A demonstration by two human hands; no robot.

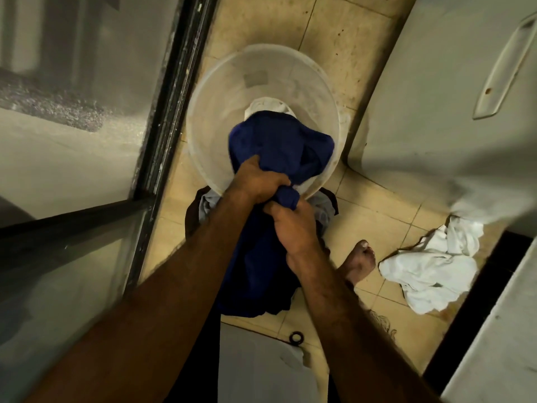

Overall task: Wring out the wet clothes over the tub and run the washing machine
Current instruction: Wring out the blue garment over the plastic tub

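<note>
Blue garment bunched over near-right part of translucent tub, twisted section held between both hands at tub's near rim; lower end hangs toward floor, partly behind forearms. Left hand fingers curled tight around fabric, right hand just beside it, fingers wrapped on the twist, tips hidden in cloth. Pale cloth in tub bottom mostly covered. White appliance at right cut off by frame. White cloth crumpled on floor, right. Bare foot near it.
</note>
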